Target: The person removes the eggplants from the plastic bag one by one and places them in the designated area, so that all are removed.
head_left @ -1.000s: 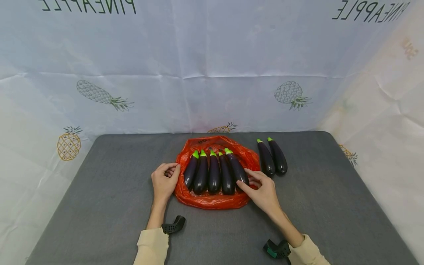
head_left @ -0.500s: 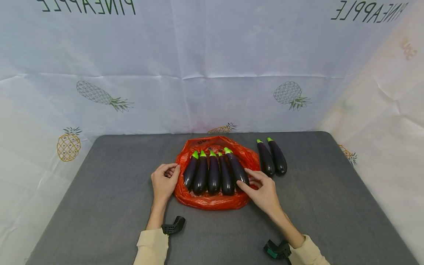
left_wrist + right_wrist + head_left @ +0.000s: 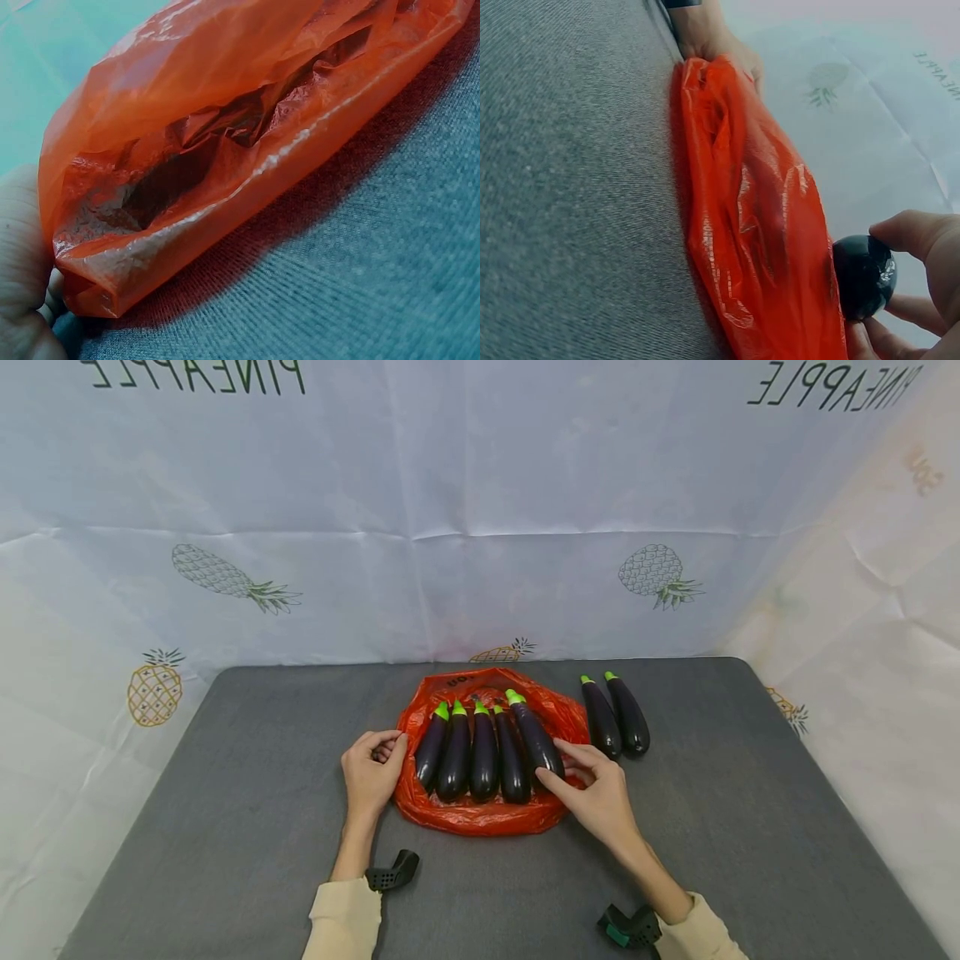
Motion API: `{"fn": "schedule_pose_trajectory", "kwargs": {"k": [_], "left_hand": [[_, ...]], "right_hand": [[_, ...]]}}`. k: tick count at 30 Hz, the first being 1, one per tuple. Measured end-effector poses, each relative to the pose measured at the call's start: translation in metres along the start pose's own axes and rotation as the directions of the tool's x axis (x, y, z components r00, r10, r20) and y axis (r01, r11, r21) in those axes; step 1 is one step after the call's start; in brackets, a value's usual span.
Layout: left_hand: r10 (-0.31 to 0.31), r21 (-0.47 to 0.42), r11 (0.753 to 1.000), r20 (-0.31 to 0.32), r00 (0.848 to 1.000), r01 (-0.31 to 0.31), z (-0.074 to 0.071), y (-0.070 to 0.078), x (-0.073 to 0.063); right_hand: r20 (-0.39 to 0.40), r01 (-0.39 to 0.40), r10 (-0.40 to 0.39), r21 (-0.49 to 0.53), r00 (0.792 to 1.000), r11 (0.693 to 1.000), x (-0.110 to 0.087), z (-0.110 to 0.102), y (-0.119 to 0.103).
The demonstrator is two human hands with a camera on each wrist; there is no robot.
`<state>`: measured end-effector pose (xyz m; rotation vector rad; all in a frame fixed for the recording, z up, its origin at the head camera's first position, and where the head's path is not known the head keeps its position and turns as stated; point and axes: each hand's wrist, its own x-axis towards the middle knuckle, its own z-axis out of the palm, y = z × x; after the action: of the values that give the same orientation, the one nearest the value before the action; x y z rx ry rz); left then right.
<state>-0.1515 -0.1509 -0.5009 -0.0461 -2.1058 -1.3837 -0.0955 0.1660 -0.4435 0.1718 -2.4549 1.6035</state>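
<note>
A red plastic bag lies spread open on the grey table, with several dark purple eggplants side by side in it, green stems toward the far side. My left hand pinches the bag's left edge; in the left wrist view the bag's folded rim rises from the cloth. My right hand holds the rightmost eggplant by its rounded near end, thumb and fingers on either side. In the right wrist view that dark glossy end pokes out past the bag's wall.
Beyond my right hand, two more eggplants, a nearer one and an outer one, lie together on the grey tabletop. A white cloth printed with pineapples hangs behind the table's far edge.
The stem end of the rightmost eggplant has shifted slightly toward the far side and left, with my right hand still on it. My left hand stays at the bag's edge.
</note>
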Motion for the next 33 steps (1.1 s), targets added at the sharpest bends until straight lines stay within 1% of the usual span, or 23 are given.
{"fn": "schedule_pose_trajectory", "kwargs": {"k": [17, 21, 28, 33], "left_hand": [[0.004, -0.023, 1.0, -0.004, 1.0, -0.004, 0.0, 0.001, 0.0], [0.007, -0.017, 1.0, -0.006, 1.0, -0.008, 0.0, 0.001, 0.0], [0.003, -0.004, 1.0, -0.003, 1.0, -0.003, 0.0, 0.001, 0.0], [0.011, 0.005, 1.0, -0.002, 1.0, -0.011, 0.0, -0.001, 0.0]], "right_hand": [[-0.085, 0.069, -0.059, 0.119, 0.995, 0.99, 0.004, -0.011, -0.01], [-0.092, 0.069, -0.058, 0.125, 0.994, 0.99, 0.005, -0.014, -0.009], [-0.119, 0.09, -0.078, 0.097, 0.99, 0.991, 0.007, -0.018, -0.009], [-0.144, 0.09, -0.073, 0.112, 0.987, 0.99, 0.01, -0.023, -0.008]]}}
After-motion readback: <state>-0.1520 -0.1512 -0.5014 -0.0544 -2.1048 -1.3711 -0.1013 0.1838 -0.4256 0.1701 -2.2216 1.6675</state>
